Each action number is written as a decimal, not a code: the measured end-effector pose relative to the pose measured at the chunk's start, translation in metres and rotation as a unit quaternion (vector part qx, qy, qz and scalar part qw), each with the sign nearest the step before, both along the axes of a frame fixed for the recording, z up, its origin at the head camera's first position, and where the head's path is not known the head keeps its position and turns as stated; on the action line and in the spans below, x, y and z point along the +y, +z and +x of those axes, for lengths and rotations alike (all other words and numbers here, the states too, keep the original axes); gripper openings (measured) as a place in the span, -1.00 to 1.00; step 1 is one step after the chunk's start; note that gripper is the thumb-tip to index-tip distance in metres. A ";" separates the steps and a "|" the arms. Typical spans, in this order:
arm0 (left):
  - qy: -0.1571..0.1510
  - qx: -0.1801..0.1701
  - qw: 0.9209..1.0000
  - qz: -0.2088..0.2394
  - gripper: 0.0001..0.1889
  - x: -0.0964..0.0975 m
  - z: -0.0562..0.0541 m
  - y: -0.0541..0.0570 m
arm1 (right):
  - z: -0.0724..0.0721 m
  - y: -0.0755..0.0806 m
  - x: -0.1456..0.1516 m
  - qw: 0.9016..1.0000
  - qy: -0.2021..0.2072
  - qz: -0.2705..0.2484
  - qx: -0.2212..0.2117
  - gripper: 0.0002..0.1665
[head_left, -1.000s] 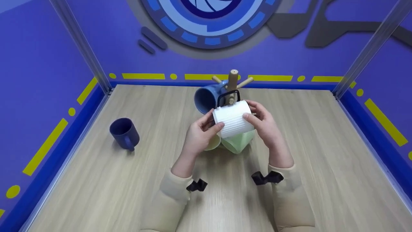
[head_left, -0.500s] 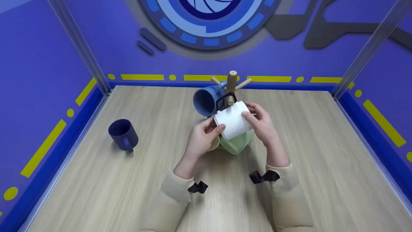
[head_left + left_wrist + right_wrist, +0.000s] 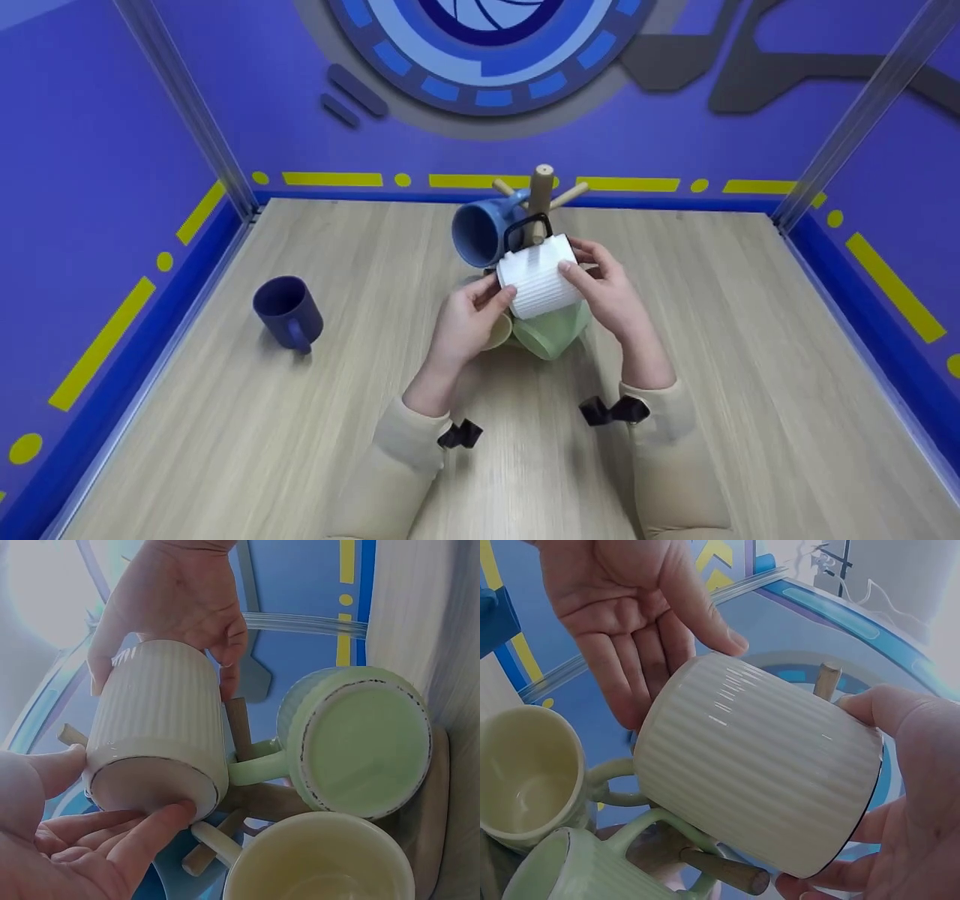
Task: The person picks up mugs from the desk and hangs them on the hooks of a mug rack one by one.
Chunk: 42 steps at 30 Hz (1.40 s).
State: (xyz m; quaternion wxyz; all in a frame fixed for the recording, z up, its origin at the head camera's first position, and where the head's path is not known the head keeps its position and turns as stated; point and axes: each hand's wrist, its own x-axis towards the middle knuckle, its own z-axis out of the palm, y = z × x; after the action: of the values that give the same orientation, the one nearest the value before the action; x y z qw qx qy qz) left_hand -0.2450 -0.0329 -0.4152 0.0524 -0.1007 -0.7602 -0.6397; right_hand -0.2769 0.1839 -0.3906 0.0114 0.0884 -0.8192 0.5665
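Observation:
A white ribbed mug (image 3: pixel 538 276) with a black handle (image 3: pixel 527 227) lies sideways in the air between both hands, handle upward, in front of the wooden mug tree (image 3: pixel 541 191). My left hand (image 3: pixel 461 319) grips its base end, thumb on the side and fingers under the bottom, as the left wrist view shows. At the other end, my right hand (image 3: pixel 615 300) holds it with the thumb on the ribbed wall. The handle overlaps a front peg (image 3: pixel 538 234) in the head view. Just below the mug hang a light green mug (image 3: pixel 367 746) and a cream mug (image 3: pixel 529 772).
A blue mug (image 3: pixel 476 234) hangs on the tree's left side, close to the white mug. Two upper pegs stick out at the back, one a bare right peg (image 3: pixel 571 193). Far left, a navy mug (image 3: pixel 289 313) stands on the wooden table (image 3: pixel 750 360).
The white mug has tilted a little and shifted slightly left with both hands, staying in front of the tree. Both hands keep their hold. The other mugs have not moved.

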 end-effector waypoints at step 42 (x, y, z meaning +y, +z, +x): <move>0.139 0.291 0.931 -0.172 -0.62 0.031 -0.012 0.049 | -0.067 0.034 0.012 0.975 -0.014 -0.219 0.046 -0.48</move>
State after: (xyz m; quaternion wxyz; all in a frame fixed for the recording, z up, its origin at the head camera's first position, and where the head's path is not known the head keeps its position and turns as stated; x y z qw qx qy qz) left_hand -0.2574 -0.0016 -0.3665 0.3416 -0.1833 -0.8162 -0.4284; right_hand -0.3443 0.1960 -0.3566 0.0759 0.0983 -0.6750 0.7273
